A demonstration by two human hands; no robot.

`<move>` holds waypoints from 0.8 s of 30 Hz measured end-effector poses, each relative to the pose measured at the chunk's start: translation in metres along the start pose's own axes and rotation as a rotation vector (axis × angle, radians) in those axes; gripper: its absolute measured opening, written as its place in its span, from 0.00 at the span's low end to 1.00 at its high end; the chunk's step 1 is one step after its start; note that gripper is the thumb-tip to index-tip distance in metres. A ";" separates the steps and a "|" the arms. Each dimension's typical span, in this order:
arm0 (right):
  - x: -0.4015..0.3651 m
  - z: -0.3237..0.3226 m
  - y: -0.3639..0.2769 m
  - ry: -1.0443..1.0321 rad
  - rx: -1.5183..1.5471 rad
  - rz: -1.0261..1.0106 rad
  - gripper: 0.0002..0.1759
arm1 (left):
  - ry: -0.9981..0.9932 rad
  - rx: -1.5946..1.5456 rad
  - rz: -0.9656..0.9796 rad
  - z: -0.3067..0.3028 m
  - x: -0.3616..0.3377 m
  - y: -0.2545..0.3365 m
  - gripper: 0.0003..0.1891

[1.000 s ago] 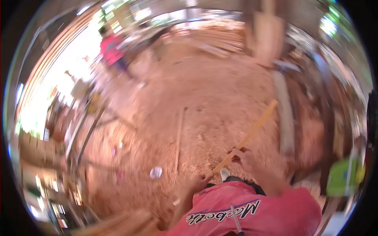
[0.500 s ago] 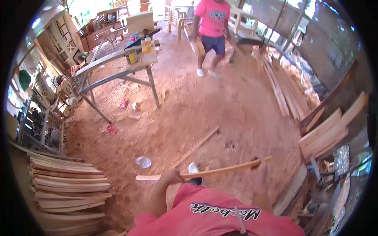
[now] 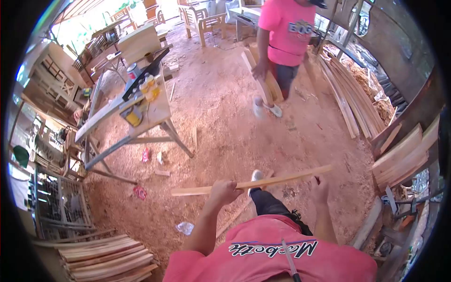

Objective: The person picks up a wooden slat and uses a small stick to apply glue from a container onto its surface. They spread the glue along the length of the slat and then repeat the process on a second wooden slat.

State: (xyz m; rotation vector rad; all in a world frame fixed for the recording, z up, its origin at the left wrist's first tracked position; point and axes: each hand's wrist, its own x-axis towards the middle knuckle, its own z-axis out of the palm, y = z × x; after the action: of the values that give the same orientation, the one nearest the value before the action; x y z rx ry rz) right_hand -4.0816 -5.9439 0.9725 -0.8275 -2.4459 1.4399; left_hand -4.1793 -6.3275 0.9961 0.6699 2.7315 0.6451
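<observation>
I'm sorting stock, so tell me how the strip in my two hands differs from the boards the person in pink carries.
The strip is a single thin length; the boards are wider, seemingly several. The strip lies nearly level, gripped by the left hand and right hand; the boards slant steeply down beside the other person's leg. Both are pale, bare wood.

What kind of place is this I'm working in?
Most likely a woodworking or furniture workshop: sawdust-covered floor, stacked slats, unfinished chair frames at the back, a wooden strip held by left hand and right hand.
</observation>
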 end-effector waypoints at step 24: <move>0.507 0.434 -0.364 -0.958 0.212 -0.392 0.15 | 0.795 -0.502 -0.061 -0.235 0.493 -0.178 0.12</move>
State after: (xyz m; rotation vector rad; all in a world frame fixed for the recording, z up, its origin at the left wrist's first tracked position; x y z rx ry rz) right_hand -4.8192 -6.1264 0.9993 0.5134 -2.6905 2.1770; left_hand -4.7511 -6.3118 1.0477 0.2201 2.9948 1.8185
